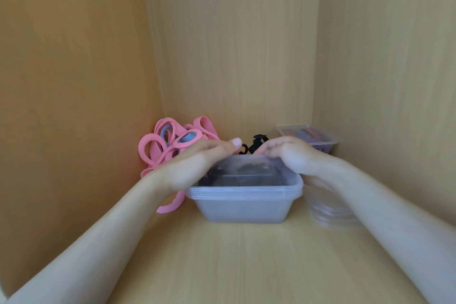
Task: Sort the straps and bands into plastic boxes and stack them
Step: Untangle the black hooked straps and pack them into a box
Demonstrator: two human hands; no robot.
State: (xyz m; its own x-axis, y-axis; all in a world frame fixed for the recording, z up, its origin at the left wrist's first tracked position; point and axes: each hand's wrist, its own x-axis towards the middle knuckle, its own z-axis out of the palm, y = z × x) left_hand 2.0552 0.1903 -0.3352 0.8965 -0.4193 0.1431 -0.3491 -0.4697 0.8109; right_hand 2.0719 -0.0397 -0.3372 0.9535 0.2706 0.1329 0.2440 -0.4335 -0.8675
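Observation:
A clear plastic box (243, 207) with a lid (249, 175) stands in the middle of the wooden shelf, dark straps dimly visible inside. My left hand (197, 165), blurred, lies across the lid's far left corner, its fingers fairly straight. My right hand (288, 155) curls its fingers over the lid's far right edge. A heap of pink and blue bands (170, 143) sits in the back left corner, one pink loop (172, 205) reaching down beside the box. A black strap with a clip (256, 144) lies just behind the box.
A second lidded clear box (311, 137) holding coloured bands stands in the back right corner. A stack of empty clear containers (330, 212) sits right of the middle box, under my right forearm. Wooden cabinet walls close in on the left, back and right.

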